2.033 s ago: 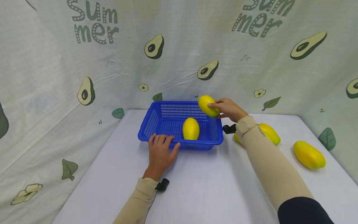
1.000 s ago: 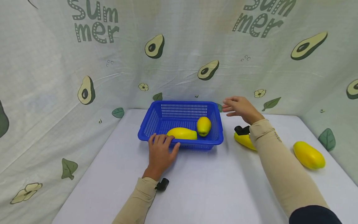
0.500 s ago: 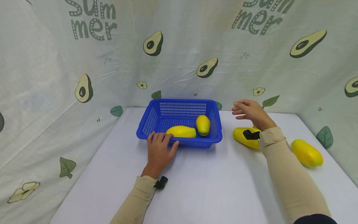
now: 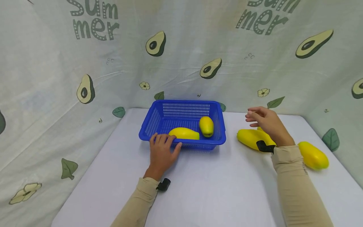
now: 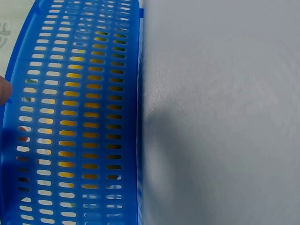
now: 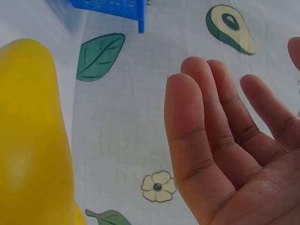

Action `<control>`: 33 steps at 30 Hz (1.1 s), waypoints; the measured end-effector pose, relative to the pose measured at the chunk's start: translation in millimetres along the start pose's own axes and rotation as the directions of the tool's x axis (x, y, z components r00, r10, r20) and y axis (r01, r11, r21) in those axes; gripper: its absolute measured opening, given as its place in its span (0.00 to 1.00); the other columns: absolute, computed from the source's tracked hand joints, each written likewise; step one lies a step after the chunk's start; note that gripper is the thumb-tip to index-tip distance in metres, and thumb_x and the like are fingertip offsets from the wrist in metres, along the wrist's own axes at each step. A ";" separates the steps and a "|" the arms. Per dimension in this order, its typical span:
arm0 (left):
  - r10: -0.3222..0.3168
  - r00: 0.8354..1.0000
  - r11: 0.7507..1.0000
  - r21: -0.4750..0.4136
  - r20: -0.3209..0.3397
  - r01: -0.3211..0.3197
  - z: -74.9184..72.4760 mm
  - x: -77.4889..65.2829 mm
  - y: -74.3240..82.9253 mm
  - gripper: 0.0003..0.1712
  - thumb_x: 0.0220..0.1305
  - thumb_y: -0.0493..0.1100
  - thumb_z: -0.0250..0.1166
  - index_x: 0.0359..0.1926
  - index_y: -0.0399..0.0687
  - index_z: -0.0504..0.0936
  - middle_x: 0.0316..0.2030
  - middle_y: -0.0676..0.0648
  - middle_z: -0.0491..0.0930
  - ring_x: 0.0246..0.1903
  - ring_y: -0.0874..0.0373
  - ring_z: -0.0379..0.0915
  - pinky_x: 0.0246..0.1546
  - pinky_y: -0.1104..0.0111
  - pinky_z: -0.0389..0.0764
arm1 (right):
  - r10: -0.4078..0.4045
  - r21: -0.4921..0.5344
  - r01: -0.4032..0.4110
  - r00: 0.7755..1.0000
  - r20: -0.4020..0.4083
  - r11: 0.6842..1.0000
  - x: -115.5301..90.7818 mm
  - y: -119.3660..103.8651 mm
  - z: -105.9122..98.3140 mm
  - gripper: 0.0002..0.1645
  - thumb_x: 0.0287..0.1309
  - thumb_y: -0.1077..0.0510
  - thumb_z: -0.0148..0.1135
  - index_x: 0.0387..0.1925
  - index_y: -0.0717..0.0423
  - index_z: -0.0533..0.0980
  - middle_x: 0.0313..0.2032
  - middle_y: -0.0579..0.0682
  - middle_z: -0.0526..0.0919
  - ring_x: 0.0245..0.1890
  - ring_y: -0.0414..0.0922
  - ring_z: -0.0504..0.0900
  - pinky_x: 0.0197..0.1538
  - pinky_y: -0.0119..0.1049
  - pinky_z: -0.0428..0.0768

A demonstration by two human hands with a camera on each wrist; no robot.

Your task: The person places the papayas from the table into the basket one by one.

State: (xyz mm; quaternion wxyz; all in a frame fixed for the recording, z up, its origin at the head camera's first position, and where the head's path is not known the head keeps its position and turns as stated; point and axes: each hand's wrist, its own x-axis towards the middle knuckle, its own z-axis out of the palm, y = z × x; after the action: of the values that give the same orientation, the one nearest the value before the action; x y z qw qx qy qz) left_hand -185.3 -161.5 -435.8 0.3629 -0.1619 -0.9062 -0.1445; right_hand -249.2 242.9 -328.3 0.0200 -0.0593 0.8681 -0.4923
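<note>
A blue plastic basket (image 4: pixel 181 146) stands toward the back of the white table. My left hand (image 4: pixel 163 156) grips its front rim, fingers hooked over the edge and thumb outside; the left wrist view catches only one fingertip by the rim. Inside lie two yellow mangoes: one mango (image 4: pixel 185 133) sideways along the front wall, another mango (image 4: pixel 206 126) on the right. Above the fruit right of the basket, my right hand (image 4: pixel 267 122) hovers with nothing in it, fingers apart. Under it lies a mango (image 4: pixel 250 138), with another mango (image 4: pixel 259 128) mostly hidden behind the hand.
One more mango (image 4: pixel 314 156) lies on the right of the table, beside my right forearm. A pale cloth (image 4: pixel 181 85) printed with avocados and leaves hangs behind the white table (image 4: pixel 210 192).
The right hand has let go of a mango inside the basket, then moved right over the loose fruit. The mango there before now lies sideways. My left hand has stayed at the rim.
</note>
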 end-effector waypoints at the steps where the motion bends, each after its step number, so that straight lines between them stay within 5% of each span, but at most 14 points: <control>1: -0.003 1.000 1.000 0.000 0.006 0.003 -0.2 0.2 0.5 0.23 0.68 0.58 0.61 0.49 0.45 0.84 0.43 0.44 0.81 0.50 0.46 0.74 0.67 0.45 0.56 | 0.002 -0.017 -0.002 1.000 -0.002 1.000 -2.1 0.6 -1.1 0.45 0.67 0.29 0.50 0.71 0.56 0.63 0.60 0.60 0.75 0.54 0.52 0.79 0.49 0.32 0.82; 8: 0.007 1.000 1.000 -0.014 -0.004 -0.007 0.0 1.7 0.8 0.22 0.68 0.57 0.61 0.48 0.45 0.84 0.43 0.43 0.81 0.50 0.45 0.75 0.67 0.45 0.55 | -0.027 -0.117 0.025 0.999 -0.022 0.993 -19.4 7.5 -11.4 0.40 0.70 0.33 0.50 0.70 0.56 0.64 0.58 0.61 0.77 0.48 0.43 0.81 0.50 0.37 0.83; 14: 0.012 1.000 1.000 -0.012 -0.010 -0.013 -0.6 1.1 2.0 0.22 0.67 0.57 0.62 0.48 0.44 0.84 0.43 0.43 0.81 0.50 0.45 0.75 0.66 0.44 0.57 | -0.005 -0.172 0.000 1.000 -0.029 0.985 -29.1 13.5 -15.0 0.42 0.70 0.32 0.48 0.72 0.57 0.63 0.58 0.62 0.78 0.54 0.56 0.79 0.50 0.40 0.82; 26: 0.005 1.000 1.000 -0.023 -0.009 -0.005 1.8 1.9 0.7 0.23 0.68 0.58 0.61 0.49 0.44 0.84 0.43 0.43 0.81 0.51 0.45 0.74 0.66 0.43 0.57 | 0.026 -0.262 -0.034 0.999 -0.033 0.964 -30.3 19.3 -18.8 0.47 0.69 0.30 0.47 0.71 0.64 0.61 0.59 0.68 0.75 0.51 0.62 0.80 0.53 0.56 0.79; 33: -0.008 1.000 1.000 -0.020 0.015 0.009 0.7 -0.5 0.1 0.23 0.69 0.58 0.60 0.50 0.45 0.84 0.44 0.43 0.80 0.52 0.45 0.73 0.68 0.44 0.55 | 0.079 -0.315 -0.100 0.994 -0.077 0.944 -30.5 34.8 -24.4 0.52 0.67 0.27 0.46 0.72 0.65 0.59 0.62 0.73 0.68 0.59 0.68 0.70 0.57 0.65 0.71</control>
State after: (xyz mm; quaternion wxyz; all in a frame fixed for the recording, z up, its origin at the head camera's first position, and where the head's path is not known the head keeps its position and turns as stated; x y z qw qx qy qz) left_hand -185.3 -161.2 -436.6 0.3537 -0.1629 -0.9081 -0.1540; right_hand -224.1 285.1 -346.3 0.0050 -0.0065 0.9382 -0.3459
